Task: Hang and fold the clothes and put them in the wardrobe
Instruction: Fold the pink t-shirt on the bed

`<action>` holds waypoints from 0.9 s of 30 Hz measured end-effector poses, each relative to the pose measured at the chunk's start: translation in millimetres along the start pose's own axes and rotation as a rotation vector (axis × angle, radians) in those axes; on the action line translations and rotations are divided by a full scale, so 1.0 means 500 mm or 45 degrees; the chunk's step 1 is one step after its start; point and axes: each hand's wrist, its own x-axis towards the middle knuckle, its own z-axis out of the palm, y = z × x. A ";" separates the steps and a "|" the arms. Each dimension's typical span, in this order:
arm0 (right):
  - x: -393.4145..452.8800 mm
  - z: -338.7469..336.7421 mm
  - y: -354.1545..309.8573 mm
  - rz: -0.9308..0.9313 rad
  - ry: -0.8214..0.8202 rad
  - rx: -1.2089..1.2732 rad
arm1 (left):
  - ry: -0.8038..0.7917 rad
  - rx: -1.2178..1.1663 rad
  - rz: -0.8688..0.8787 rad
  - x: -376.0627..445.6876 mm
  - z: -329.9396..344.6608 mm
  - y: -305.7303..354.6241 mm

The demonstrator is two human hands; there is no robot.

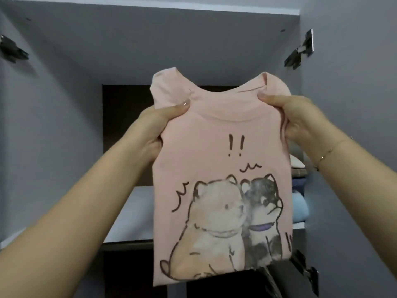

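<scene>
Hands are pinching the folded pink cotton T-shirt [221, 168]: left hand [156, 125] and right hand [300, 119] are gripping its shoulders, keeping folds intact before the white wardrobe shelf [133, 216] beyond.

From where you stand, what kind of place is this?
Most likely an open wardrobe in a home. Door hinges sit on its grey sides, a white shelf crosses it, and folded clothes are stacked at the right. Both hands hold a folded pink shirt before it.
</scene>
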 end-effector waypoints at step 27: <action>0.608 -0.065 0.287 0.597 -0.107 -1.073 | 0.063 0.306 -0.556 0.573 0.005 -0.350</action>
